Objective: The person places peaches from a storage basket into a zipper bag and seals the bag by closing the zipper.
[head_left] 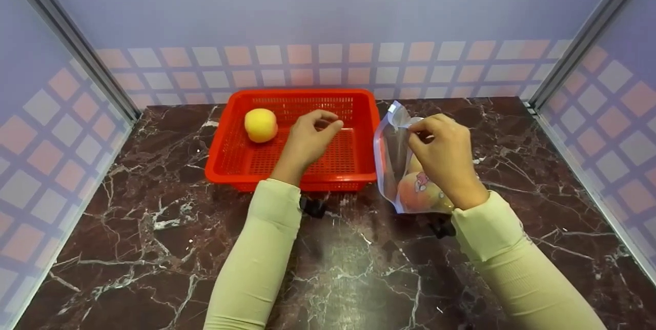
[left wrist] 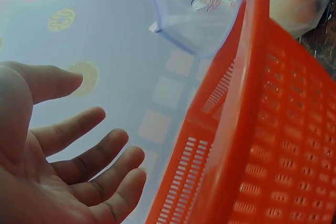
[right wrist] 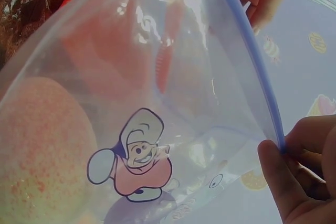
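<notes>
On a dark marble table (head_left: 154, 248) walled by tiled panels, the right hand (head_left: 445, 158) pinches the rim of a clear bag (head_left: 397, 166) holding fruit beside a red basket (head_left: 353, 173). Only the right wrist view shows the bag's cartoon print (right wrist: 134, 156). The left hand (head_left: 307, 143), loosely curled and empty, hovers over the basket near a peach (head_left: 261, 125).

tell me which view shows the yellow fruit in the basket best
The head view: the yellow fruit lies whole in the red basket's back left corner. The left wrist view shows only basket wall and the open left hand; the right wrist view shows the bag, not that fruit.
</notes>
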A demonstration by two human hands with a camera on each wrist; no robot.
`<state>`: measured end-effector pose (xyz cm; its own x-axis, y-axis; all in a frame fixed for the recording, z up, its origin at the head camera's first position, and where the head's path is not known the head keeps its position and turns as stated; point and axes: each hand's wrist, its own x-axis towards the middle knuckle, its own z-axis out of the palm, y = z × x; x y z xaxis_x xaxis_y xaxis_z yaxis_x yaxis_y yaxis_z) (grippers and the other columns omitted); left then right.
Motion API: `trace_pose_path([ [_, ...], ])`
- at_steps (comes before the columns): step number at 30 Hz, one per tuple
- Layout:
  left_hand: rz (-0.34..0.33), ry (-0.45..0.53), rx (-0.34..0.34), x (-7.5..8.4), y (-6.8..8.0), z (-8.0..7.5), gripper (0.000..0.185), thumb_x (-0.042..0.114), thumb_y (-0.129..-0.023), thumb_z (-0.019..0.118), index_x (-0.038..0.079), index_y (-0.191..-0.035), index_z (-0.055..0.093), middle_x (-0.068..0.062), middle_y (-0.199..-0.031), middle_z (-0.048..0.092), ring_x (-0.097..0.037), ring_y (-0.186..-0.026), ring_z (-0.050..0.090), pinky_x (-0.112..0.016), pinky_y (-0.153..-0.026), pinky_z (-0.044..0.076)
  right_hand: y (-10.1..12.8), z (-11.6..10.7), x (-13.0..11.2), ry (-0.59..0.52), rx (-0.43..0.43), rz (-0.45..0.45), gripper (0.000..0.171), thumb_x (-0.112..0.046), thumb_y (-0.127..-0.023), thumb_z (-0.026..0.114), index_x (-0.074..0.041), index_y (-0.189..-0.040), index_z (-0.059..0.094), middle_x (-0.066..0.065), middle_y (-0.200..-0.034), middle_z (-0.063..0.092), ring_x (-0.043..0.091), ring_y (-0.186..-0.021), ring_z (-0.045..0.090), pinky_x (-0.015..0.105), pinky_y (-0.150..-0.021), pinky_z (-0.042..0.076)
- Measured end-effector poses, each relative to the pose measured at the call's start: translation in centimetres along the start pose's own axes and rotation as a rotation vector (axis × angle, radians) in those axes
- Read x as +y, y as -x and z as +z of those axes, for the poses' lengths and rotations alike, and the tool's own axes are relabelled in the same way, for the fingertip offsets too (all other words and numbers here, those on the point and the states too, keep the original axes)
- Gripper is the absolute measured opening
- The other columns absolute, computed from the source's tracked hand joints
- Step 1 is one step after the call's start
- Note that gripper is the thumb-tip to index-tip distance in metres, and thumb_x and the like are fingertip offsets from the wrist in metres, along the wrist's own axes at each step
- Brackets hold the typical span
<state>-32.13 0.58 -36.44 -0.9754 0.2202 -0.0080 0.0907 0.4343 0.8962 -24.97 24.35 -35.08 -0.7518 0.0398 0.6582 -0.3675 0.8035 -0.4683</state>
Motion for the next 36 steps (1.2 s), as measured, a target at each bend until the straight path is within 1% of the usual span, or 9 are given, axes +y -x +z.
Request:
trace_pose_path([
  [7,-0.019,-0.010,0.024,-0.2,-0.3,-0.9,0.032,0.041,-0.093,0.060,0.021,-0.118,0.064,-0.003,-0.119,0.061,-0.021,-0.105,0.057,-0.040,-0.090,0.049,0.0,0.0,0.0,-0.008,0.000,0.001,0.010,-0.001,-0.078,0.065,-0.002,-0.080,0.075,0.010,-0.082,0.069,0.022,-0.073,0.068,0.032,-0.065,0.056],
  [14,-0.047,0.015,0.040,-0.3,-0.6,-1.7,0.031,0.040,-0.094,0.060,0.021,-0.118,0.064,-0.004,-0.117,0.061,-0.021,-0.103,0.058,-0.039,-0.089,0.049,0.0,-0.1,0.0,0.007,-0.004,0.006,0.010,-0.002,-0.079,0.066,-0.003,-0.080,0.076,0.009,-0.081,0.070,0.019,-0.073,0.067,0.030,-0.065,0.054],
  [19,-0.075,0.024,0.049,-0.4,-0.8,-2.4,0.035,0.041,-0.093,0.060,0.021,-0.122,0.062,-0.004,-0.119,0.061,-0.021,-0.105,0.057,-0.040,-0.091,0.048,0.0,-0.1,0.0,0.014,-0.004,-0.004,0.011,-0.001,-0.079,0.064,-0.003,-0.079,0.075,0.009,-0.080,0.069,0.019,-0.072,0.068,0.029,-0.064,0.054],
  [27,-0.097,0.036,0.075,-0.8,-1.2,-3.6,0.032,0.039,-0.095,0.059,0.020,-0.120,0.063,-0.005,-0.120,0.060,-0.022,-0.107,0.056,-0.041,-0.092,0.048,0.1,0.0,0.2,0.010,0.010,-0.007,0.010,0.000,-0.077,0.065,-0.001,-0.078,0.074,0.010,-0.079,0.069,0.021,-0.072,0.067,0.031,-0.063,0.054],
  [36,-0.148,0.039,0.098,-1.3,-1.5,-5.0,0.036,0.042,-0.094,0.058,0.022,-0.125,0.060,-0.004,-0.123,0.057,-0.021,-0.109,0.056,-0.040,-0.092,0.049,0.1,-0.1,0.2,0.010,0.009,-0.008,0.010,-0.001,-0.078,0.065,-0.002,-0.079,0.075,0.010,-0.080,0.069,0.020,-0.072,0.067,0.030,-0.064,0.054],
])
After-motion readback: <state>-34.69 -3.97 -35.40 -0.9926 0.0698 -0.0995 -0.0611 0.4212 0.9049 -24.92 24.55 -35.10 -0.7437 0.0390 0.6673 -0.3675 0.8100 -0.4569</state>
